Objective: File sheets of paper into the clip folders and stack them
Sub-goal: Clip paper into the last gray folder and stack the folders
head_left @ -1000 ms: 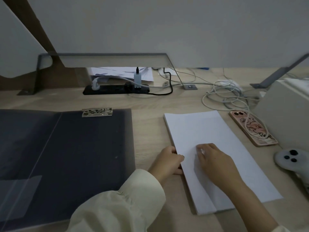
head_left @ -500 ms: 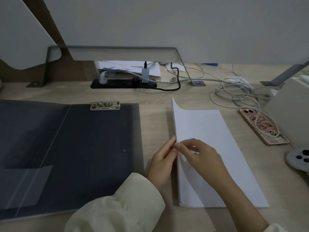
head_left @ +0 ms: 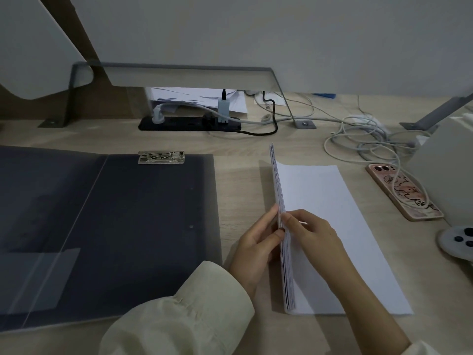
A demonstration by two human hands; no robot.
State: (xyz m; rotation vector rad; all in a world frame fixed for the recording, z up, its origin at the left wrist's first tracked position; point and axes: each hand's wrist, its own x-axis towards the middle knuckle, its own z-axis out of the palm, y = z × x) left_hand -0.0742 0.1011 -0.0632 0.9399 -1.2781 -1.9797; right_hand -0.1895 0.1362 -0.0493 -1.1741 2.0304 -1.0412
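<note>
A: Far left first. The folder (head_left: 110,226) lies open and flat over the left half of the frame. Its clip (head_left: 161,157) is at the top edge, with no paper under it yet. Any risk there?

B: The clip looks closed. I'd guess it must be lifted before paper goes in, or the sheet tops will butt against it and crumple.

A: Now the centre. The left hand (head_left: 256,242) lays near-straight fingers on the left face of the raised bundle. That is a wide grip, more prop than clamp. The right hand (head_left: 312,234) has a narrow grip, pinching the bundle's edge from the right.

B: So the sheets (head_left: 332,201) are just right of centre, part stood on edge and the rest flat on the table (head_left: 243,155). With only one real pinch, the bundle could fan out or drop leaves back. Thin paper may also crease where it's pinched.

A: And the right side?

B: A phone (head_left: 403,192) and a cable (head_left: 368,143) tangle lie near the stack's far right corner, with a controller (head_left: 458,242) at the right edge. A swing that way could snag.

A: Is there room to move?

B: A bare strip of table runs between folder and stack, so the way left looks open. The table's near edge is out of view.
</note>
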